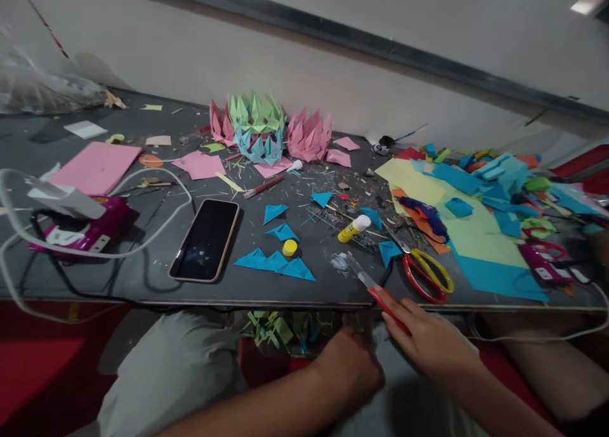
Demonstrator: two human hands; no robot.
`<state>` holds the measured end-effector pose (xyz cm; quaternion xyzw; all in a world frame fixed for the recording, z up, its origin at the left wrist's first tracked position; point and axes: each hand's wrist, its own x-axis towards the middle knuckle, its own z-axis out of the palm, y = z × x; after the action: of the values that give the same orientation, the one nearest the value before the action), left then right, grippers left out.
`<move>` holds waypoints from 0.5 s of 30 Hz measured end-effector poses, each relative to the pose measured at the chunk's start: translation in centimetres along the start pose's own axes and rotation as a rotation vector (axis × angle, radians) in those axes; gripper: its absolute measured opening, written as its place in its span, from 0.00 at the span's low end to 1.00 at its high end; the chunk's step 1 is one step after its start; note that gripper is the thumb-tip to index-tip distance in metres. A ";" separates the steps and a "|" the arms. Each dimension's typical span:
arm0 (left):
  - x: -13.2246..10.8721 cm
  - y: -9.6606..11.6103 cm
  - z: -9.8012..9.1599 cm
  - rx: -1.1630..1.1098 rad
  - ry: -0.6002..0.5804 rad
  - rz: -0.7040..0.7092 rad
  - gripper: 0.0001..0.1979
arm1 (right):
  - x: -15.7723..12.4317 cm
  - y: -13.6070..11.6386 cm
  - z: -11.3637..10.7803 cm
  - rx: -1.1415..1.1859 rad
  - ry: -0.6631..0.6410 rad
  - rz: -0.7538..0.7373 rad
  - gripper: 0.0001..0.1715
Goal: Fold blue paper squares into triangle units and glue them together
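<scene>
My right hand (431,339) is closed around the red handle of a craft knife (368,281) whose blade end rests on the dark table's front edge (285,297). My left hand (349,364) hangs just below the table edge, knuckles up; what it holds is hidden. Blue folded paper triangles (276,262) lie on the table left of the knife, with a yellow glue cap (289,247) among them. An uncapped glue stick (353,228) lies above the knife. Red and yellow scissors (425,271) sit right of the blade.
A phone (205,239) lies face up at left, near a pink gadget (83,231) with white cables. Pink, green and blue origami crowns (266,129) stand at the back. Coloured paper sheets (471,231) and scraps cover the right side. A pink pad (98,167) lies far left.
</scene>
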<state>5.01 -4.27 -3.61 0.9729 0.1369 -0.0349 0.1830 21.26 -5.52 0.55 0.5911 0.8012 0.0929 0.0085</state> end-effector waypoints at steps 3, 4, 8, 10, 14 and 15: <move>-0.1 0.1 0.0 0.005 0.005 -0.006 0.07 | -0.1 0.6 -0.8 0.140 -0.112 0.024 0.25; -0.1 0.1 0.0 0.007 0.022 -0.008 0.07 | -0.1 0.8 -1.1 0.176 -0.139 0.023 0.25; -0.1 0.2 0.2 0.016 0.075 -0.003 0.07 | -0.2 1.3 -2.3 0.242 -0.216 0.013 0.23; -0.1 0.2 0.4 0.022 0.086 -0.016 0.07 | -0.3 1.6 -3.1 0.272 -0.246 0.011 0.23; 0.1 0.2 1.2 0.026 0.119 -0.020 0.05 | -0.1 2.2 -4.9 0.354 -0.221 0.018 0.22; 0.1 0.2 1.4 0.024 0.120 -0.015 0.05 | 0.1 2.3 -5.4 0.369 -0.185 0.028 0.22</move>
<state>5.15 -4.91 -4.87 0.9743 0.1546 0.0207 0.1626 22.72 -5.51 6.20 0.5998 0.7921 -0.1098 -0.0277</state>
